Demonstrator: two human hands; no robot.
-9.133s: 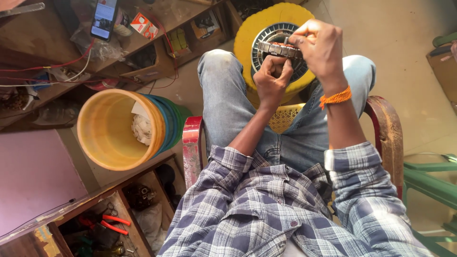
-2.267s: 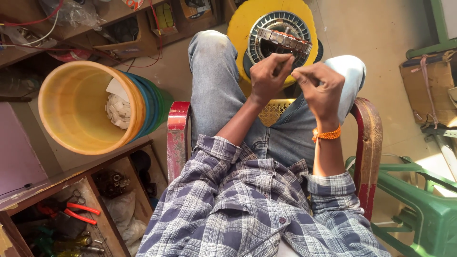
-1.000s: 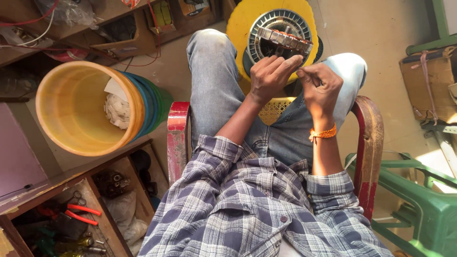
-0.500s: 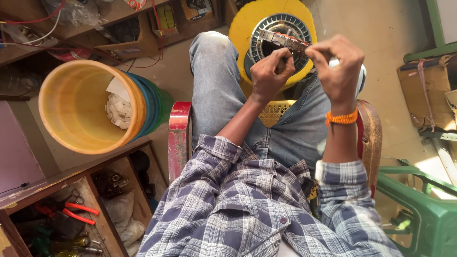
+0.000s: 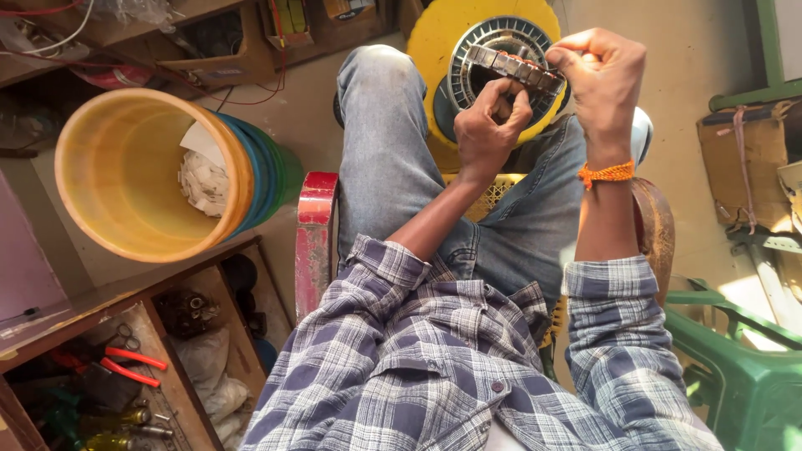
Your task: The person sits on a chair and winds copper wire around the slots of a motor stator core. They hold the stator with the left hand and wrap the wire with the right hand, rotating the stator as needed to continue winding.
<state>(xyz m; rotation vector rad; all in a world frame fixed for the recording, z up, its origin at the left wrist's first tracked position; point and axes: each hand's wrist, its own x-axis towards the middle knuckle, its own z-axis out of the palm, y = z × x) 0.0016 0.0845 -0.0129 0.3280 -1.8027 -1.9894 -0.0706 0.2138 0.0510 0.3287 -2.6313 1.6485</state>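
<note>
Round slotted metal core (image 5: 501, 63) gripped by both hands, over yellow disc (image 5: 434, 50).

Counted here: 2 hands, left hand (image 5: 489, 125) and right hand (image 5: 600, 71), 1 ribbed metal ring (image 5: 501, 60), 1 yellow disc (image 5: 434, 46), 1 yellow bucket (image 5: 125, 175), 1 red-handled pliers (image 5: 125, 366), 1 green stool (image 5: 743, 367).

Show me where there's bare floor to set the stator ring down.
Bare concrete floor lies between the yellow disc and the cardboard box. A smaller strip runs between the yellow bucket and the left knee. The shelves at lower left are crowded with pliers and bottles.
</note>
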